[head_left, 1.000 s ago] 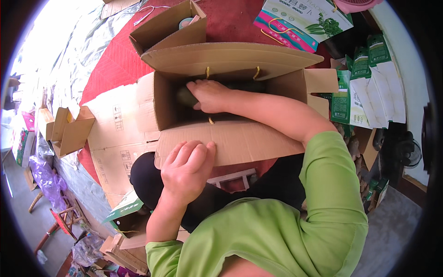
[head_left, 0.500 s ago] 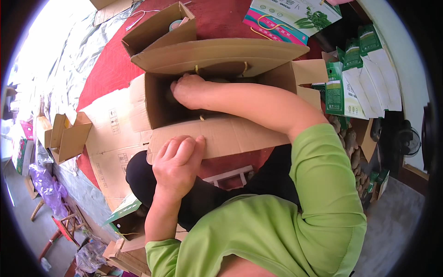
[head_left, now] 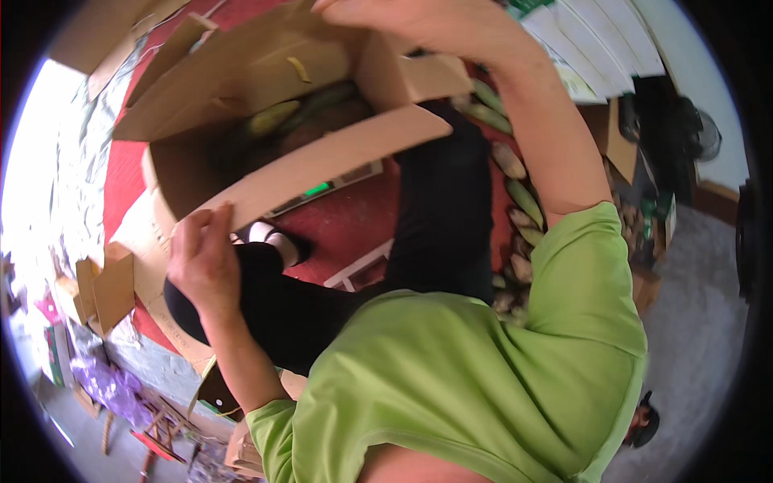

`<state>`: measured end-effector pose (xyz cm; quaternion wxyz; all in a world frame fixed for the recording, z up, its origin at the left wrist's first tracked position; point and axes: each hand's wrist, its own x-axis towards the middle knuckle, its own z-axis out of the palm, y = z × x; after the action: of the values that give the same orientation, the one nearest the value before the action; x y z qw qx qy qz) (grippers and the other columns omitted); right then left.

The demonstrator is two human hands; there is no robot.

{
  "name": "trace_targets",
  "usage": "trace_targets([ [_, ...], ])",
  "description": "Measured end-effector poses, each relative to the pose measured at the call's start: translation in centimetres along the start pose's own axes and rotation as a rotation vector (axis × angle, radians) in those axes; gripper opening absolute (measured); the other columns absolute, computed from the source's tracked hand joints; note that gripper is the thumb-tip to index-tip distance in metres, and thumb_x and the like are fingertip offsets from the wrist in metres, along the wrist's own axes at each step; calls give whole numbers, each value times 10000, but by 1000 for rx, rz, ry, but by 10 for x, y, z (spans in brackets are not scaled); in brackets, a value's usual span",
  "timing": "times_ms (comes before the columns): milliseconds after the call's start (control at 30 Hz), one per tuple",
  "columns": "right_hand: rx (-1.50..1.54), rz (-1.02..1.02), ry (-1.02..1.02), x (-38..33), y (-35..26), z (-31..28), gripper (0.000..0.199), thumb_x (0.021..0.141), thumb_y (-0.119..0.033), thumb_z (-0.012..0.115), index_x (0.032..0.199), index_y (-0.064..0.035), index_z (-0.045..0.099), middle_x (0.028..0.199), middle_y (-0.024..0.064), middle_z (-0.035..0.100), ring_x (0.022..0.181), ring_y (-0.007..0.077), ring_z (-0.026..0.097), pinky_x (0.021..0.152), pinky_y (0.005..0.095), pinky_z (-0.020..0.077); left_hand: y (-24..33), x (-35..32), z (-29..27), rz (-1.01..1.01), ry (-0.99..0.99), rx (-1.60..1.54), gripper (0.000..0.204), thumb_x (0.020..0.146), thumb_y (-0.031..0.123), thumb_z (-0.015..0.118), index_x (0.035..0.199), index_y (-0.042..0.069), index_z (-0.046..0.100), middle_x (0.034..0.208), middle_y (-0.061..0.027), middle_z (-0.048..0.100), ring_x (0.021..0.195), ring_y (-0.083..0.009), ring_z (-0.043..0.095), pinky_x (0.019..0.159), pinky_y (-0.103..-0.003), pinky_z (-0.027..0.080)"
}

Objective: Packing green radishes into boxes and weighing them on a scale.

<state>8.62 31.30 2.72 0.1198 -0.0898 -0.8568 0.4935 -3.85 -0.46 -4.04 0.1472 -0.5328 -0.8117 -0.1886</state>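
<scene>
My left hand [head_left: 205,258] is on the near flap of the cardboard box [head_left: 241,129]; fingers curl over the flap's edge, thumb side underneath, so it's pinched w/ a narrow grip. The flap [head_left: 322,165] runs away to the right of those fingers, tilted up. My right hand [head_left: 419,24] is up at the far right corner of the box, near the top edge of view; fingertips are cut off there, so can't tell if they're spread or closed on anything. It looks to rest at or just above the far side flap [head_left: 423,72].

Box sits on the red floor mat [head_left: 354,217], open, w/ corn cobs [head_left: 278,117] in green husks lying inside, just beyond my left fingers. More cobs [head_left: 515,193] lie loose in a row below my right forearm.

Handling, my guess: the cardboard is stiff but thin, and flaps will bend or crease if I pull on them alone. With corn inside it's prob. heavyish, so flaps are no good for lifting; better to take it under the bottom or at the corners, both hands. The surface is dry, not slippery. Cobs are firm, husks a bit slick; grab them around the middle.

Flat cardboard pieces [head_left: 105,286] lie left of my left wrist.
</scene>
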Motion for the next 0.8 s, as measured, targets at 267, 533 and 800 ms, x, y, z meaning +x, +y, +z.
trace_targets([
  [267,-58,587,501,-254,124,-32,374,828,-153,649,1178,-28,609,914,141,690,846,222,664,774,336,508,-3,-8,9,5,-15,100,270,726,43,708,978,139,729,869,-30,625,833,-211,624,766,-332,485],
  [533,-1153,746,-222,-571,283,179,112,753,-181,580,760,-153,689,687,7,587,600,195,572,462,351,385,-6,-11,20,44,25,108,194,784,77,708,969,131,733,910,-15,662,833,-197,637,743,-328,511],
  [800,-519,1523,-332,-558,190,234,272,831,-201,556,1055,-79,652,1147,77,613,1071,299,578,853,395,510,-10,-12,15,99,27,169,152,830,116,691,977,130,726,910,-26,667,842,-197,640,773,-332,488],
])
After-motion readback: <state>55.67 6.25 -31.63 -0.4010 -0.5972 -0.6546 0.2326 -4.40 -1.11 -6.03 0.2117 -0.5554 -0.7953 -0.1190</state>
